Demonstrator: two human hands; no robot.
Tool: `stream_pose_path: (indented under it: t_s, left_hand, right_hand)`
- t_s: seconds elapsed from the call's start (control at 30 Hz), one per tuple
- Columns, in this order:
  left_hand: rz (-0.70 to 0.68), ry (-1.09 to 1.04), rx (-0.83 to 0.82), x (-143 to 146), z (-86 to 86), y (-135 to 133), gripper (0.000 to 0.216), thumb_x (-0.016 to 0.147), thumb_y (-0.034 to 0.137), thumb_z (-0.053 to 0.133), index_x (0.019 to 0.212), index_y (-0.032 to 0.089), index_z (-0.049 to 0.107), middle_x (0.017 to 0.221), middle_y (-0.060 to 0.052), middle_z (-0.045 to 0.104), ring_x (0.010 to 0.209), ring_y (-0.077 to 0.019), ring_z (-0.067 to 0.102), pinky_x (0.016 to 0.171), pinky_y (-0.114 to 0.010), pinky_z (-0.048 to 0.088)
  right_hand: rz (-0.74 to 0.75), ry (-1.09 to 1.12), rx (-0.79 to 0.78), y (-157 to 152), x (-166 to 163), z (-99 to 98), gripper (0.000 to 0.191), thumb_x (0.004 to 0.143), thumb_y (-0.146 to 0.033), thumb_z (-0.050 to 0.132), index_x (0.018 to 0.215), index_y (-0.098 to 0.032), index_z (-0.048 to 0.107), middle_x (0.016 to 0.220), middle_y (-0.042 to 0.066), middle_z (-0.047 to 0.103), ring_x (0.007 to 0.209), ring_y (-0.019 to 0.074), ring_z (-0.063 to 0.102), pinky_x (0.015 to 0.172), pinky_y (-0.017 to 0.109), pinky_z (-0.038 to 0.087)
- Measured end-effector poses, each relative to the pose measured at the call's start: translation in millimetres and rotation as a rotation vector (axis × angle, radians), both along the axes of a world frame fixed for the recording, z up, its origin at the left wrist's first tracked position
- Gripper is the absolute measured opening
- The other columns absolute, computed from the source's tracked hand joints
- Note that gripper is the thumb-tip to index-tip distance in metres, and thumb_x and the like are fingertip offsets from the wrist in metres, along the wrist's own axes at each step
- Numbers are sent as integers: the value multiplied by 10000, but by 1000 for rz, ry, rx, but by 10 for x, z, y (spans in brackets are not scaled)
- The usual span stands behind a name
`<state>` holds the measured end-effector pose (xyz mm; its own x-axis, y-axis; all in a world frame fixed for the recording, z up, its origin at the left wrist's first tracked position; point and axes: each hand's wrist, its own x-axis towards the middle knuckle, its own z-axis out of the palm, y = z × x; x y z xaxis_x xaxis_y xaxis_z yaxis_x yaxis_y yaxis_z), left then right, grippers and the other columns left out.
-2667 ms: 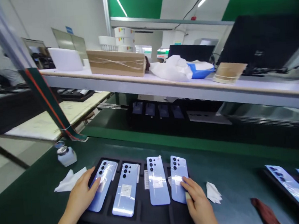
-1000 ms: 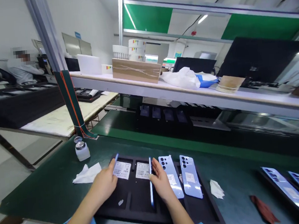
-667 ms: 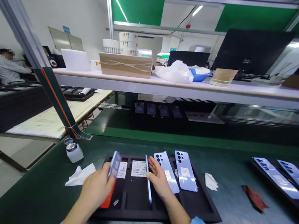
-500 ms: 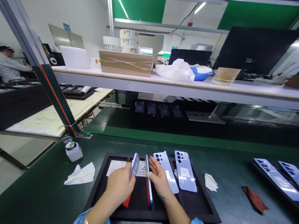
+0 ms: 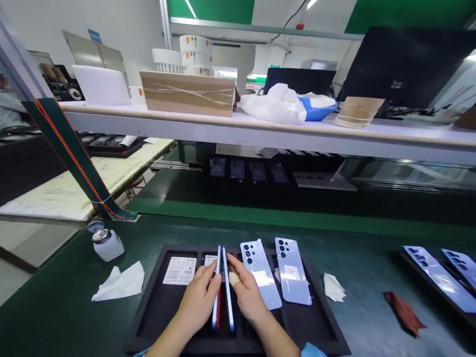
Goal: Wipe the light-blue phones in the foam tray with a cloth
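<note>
A black foam tray (image 5: 162, 318) lies on the green bench in front of me. My left hand (image 5: 199, 301) holds a light blue phone (image 5: 215, 291) on its long edge, pressed against a second phone (image 5: 228, 293) that my right hand (image 5: 245, 291) holds upright on edge. The two phones stand side by side in the middle of the tray. Two more light blue phones (image 5: 261, 273) (image 5: 291, 270) lie back up in the tray's right slots. A white label card (image 5: 179, 270) lies in the tray's left slot.
A small white dispenser bottle (image 5: 105, 243) and a white wipe (image 5: 120, 282) sit left of the tray; another wipe (image 5: 333, 288) and a red scrap (image 5: 403, 311) lie to the right. A second tray of phones (image 5: 460, 287) is at far right. A shelf (image 5: 284, 135) hangs overhead.
Both hands lifted the two left phones out of their slots and tipped them on edge. My left hand then carried its phone rightward until it met the one in my right hand.
</note>
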<state>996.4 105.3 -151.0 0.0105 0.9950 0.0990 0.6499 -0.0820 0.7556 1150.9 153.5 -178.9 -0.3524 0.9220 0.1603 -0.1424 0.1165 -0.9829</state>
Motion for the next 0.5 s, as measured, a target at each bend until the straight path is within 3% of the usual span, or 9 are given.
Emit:
stream_pose_path:
  t_s: [0.13, 0.3, 0.5]
  left_hand:
    - [-44, -126, 30, -20, -179, -17, 549, 1008, 406, 273, 1465, 155, 447, 1495, -106, 477, 1389, -200, 430, 1187, -369, 316]
    - [-102, -201, 14, -30, -283, -22, 562, 981, 360, 371, 1506, 159, 380, 1558, -79, 389, 1439, -205, 356, 1222, -406, 245]
    - [-109, -237, 17, -61, -285, -72, 551, 998, 346, 369, 1520, 169, 352, 1565, -80, 372, 1443, -200, 346, 1223, -411, 240]
  right_hand:
    - [-8, -59, 8, -38, -10, -94, 570, 887, -278, 540, 1449, -206, 474, 1451, 94, 526, 1328, 256, 513, 1162, 488, 358]
    - [-22, -250, 133, -94, -33, -55, 673, 853, -167, 506, 1513, -190, 375, 1479, 81, 495, 1362, 230, 475, 1175, 434, 354]
    - [-46, -322, 230, -109, -38, -37, 646, 876, -157, 470, 1514, -157, 370, 1483, 98, 487, 1373, 240, 461, 1169, 415, 373]
